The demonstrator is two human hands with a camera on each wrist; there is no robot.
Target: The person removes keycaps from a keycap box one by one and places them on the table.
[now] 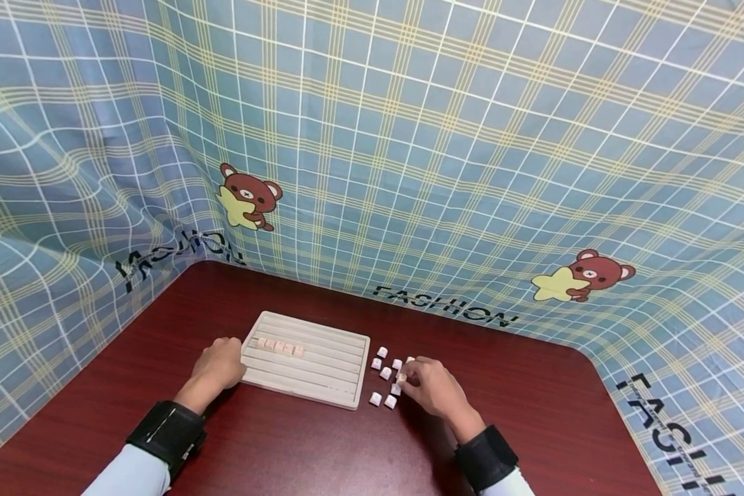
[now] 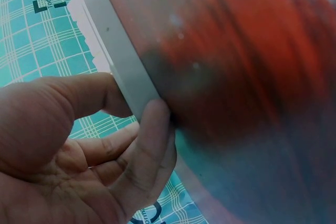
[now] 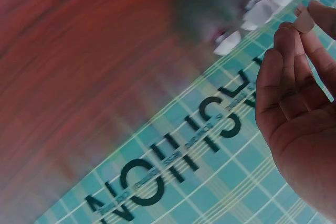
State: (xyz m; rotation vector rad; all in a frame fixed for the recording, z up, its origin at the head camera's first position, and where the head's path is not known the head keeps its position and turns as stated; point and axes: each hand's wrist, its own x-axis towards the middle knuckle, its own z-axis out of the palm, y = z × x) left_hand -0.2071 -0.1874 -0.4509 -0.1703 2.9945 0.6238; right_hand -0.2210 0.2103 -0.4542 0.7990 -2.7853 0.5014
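A pale ridged tray [image 1: 328, 362] lies on the table, with a short row of pinkish keycaps [image 1: 280, 346] near its left end. At its left edge my left hand [image 1: 219, 363] grips the rim; in the left wrist view, thumb and fingers meet the tray's side [image 2: 123, 51]. To the right of the tray, my right hand [image 1: 435, 387] pinches one small keycap [image 3: 304, 22] between thumb and fingertips. Several loose white keycaps [image 1: 386, 373] lie between the tray and this hand, some of them partly behind its fingers.
The dark red-brown table [image 1: 310, 448] is glossy. A blue plaid cloth [image 1: 359, 172] with printed bears and lettering hangs around its back and sides. Black bands [image 1: 169, 435] circle both wrists.
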